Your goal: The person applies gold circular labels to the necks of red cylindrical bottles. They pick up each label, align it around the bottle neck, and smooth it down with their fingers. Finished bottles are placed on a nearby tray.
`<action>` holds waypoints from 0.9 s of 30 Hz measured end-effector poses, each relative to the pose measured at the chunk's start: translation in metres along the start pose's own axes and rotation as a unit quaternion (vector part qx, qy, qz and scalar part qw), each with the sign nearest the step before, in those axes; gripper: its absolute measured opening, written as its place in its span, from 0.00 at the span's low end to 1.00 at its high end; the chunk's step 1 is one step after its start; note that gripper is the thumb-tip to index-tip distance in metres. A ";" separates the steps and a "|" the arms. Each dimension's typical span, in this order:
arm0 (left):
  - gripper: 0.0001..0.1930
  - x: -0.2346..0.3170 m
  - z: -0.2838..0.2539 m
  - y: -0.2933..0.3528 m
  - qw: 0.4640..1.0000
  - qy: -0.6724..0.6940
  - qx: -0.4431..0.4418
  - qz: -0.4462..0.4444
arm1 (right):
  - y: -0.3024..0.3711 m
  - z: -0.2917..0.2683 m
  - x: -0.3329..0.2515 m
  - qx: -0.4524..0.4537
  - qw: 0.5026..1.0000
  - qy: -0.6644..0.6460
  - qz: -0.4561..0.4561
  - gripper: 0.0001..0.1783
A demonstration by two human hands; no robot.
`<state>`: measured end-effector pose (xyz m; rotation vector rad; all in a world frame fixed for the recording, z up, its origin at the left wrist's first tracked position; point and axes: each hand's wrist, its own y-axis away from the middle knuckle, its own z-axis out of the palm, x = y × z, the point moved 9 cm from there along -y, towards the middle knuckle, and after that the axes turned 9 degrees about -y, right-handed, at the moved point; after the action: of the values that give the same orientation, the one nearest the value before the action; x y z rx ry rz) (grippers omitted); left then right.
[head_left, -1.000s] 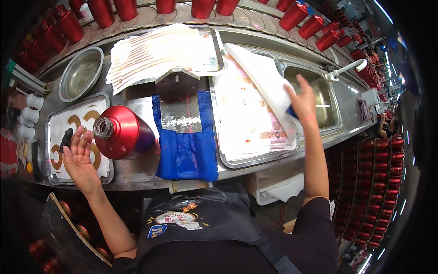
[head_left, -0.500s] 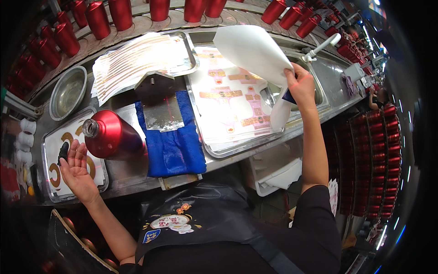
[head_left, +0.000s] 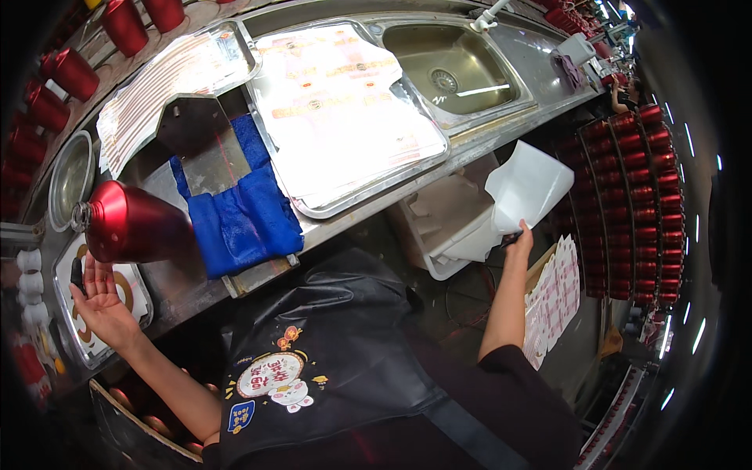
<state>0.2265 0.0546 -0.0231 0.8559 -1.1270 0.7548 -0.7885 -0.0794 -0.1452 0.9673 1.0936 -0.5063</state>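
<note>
My left hand (head_left: pixel 108 312) is palm up at the left end of the steel counter, fingers spread and holding nothing; one digit ends in a black cover. Just beyond its fingertips is a shiny red bottle (head_left: pixel 137 225), its clear neck pointing left. My right hand (head_left: pixel 518 240) grips a curled white sheet (head_left: pixel 529 184) beside the counter's front edge, over a white bin (head_left: pixel 439 266) with white paper inside. Something small and dark blue shows at the right fingers, too covered to name. Printed label sheets (head_left: pixel 345 117) lie stacked on a metal tray (head_left: pixel 329 210).
Left of that tray stands a metal stand with a blue cloth (head_left: pixel 247 231). Another label stack (head_left: pixel 160 86) and a steel bowl (head_left: pixel 72 180) lie behind. A sink (head_left: pixel 446 70) is at the back. Racks of red bottles (head_left: pixel 630 211) and patterned sheets (head_left: pixel 552 301) stand at right.
My right hand has carried the white sheet from above the label tray down toward the bin. The view has shifted right; my left hand stays open by the red bottle.
</note>
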 end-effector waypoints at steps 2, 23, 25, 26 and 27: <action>0.31 0.000 0.001 0.006 1.000 0.018 0.020 -0.010 | -0.029 -0.043 0.049 0.082 0.989 0.089 0.090 0.26; 0.32 0.022 -0.111 -0.087 0.653 -0.720 0.230 0.041 | 0.470 0.431 0.021 -0.614 0.692 0.092 -0.368 0.22; 0.35 0.030 -0.122 -0.103 0.661 -0.714 0.229 0.021 | 0.488 0.435 0.044 -0.647 0.667 0.114 -0.351 0.22; 0.35 0.034 -0.128 -0.112 0.653 -0.723 0.226 0.012 | 0.492 0.436 0.052 -0.663 0.658 0.110 -0.339 0.22; 0.36 0.039 -0.136 -0.121 0.647 -0.730 0.220 0.001 | 0.487 0.439 0.060 -0.655 0.673 0.140 -0.315 0.22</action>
<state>0.4011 0.1193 -0.0356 2.0372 -2.3944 0.1600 -0.1716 -0.1972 0.0516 -0.6840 1.6510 0.0115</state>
